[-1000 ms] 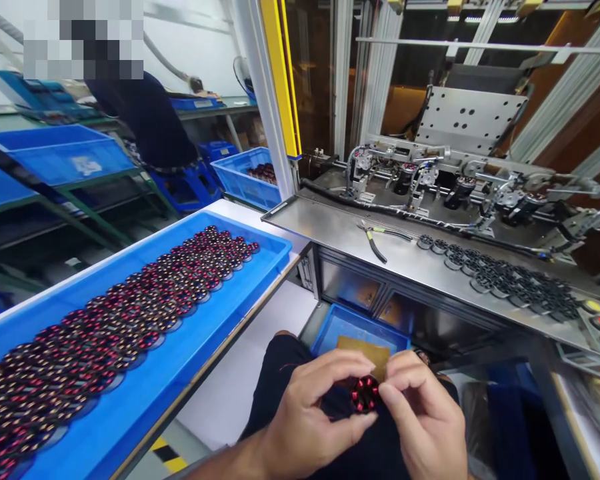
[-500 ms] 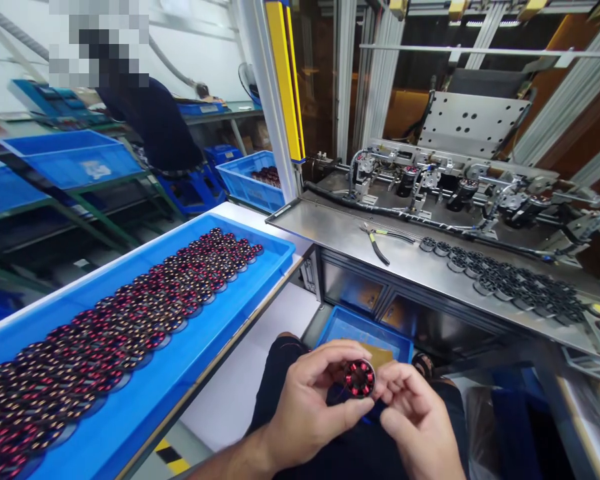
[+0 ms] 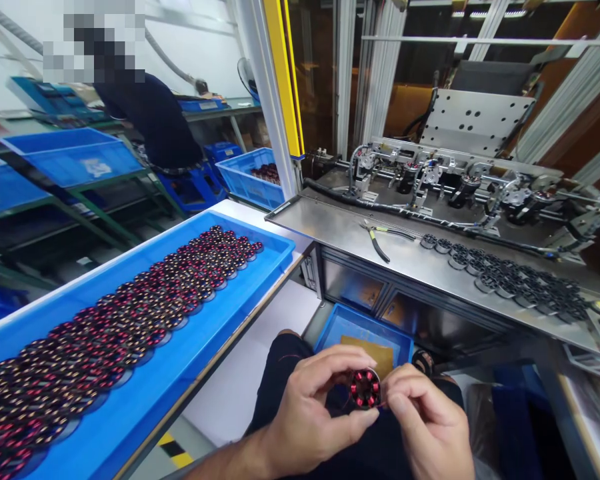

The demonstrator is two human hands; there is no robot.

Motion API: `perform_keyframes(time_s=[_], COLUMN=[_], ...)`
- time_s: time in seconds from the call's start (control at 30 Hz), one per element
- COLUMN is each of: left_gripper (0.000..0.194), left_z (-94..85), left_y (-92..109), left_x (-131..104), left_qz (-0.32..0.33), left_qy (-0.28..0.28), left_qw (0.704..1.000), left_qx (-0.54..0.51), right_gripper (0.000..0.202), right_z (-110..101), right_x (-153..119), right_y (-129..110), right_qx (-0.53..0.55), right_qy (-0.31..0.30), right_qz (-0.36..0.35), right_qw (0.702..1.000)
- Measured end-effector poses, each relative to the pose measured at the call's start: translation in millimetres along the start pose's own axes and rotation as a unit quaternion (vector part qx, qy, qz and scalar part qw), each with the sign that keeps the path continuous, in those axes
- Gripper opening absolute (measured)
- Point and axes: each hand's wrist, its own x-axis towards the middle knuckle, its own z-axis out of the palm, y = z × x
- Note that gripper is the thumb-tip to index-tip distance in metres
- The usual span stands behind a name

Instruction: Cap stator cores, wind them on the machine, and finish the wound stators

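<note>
My left hand (image 3: 320,403) grips a round motor stator (image 3: 365,388) between thumb and fingers. Red wire coils ring its inside, and its open face is turned up toward me. At the stator's right edge, my right hand (image 3: 425,413) has thumb and forefinger pinched together on what looks like a thin red wire end. The wire is very fine and mostly hidden by the fingertips. Both hands are above my lap. To the left, a long blue tray (image 3: 180,360) carries rows of similar wound stators (image 3: 145,300).
On the metal bench lie open pliers (image 3: 377,240) and rows of black unwound cores (image 3: 520,280). Behind them stands a winding machine (image 3: 460,180). A blue bin (image 3: 330,327) with brown card sits below the bench. A co-worker (image 3: 155,120) sits at the back left, near blue crates (image 3: 70,160).
My right thumb and fingers have closed into a pinch beside the stator. The stator, still in my left hand, has shifted slightly right and down.
</note>
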Motion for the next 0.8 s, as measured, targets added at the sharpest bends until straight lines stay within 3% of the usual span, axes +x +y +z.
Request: perform_keyframes(time_s=[0.17,0.47,0.63,0.8], left_gripper=[0.060,0.058,0.056,0.060], left_z=[1.0,6.3,7.0,13.6], left_y=[-4,5,4,4], left_x=[1,8,7,7], left_qz=[0.029,-0.029,-0.008,0.082], left_qy=[-0.010,-0.028,-0.023,0.037], left_qw=[1.000,0.989,0.997,0.995], left_qx=[-0.001,-0.146,-0.075,0.038], right_gripper=[0.011,0.004,0.014,0.016], right_z=[-7,-7,-8,-2], right_x=[0,12,9,2], right_y=[-3,-13,-15,-15], right_qx=[-0.033,-0.029,-0.066,-0.066], right_qy=[0.004,-0.016,0.001,0.026], right_qz=[-0.051,-0.115,-0.149,-0.216], right_qw=[0.998,0.993,0.987,0.974])
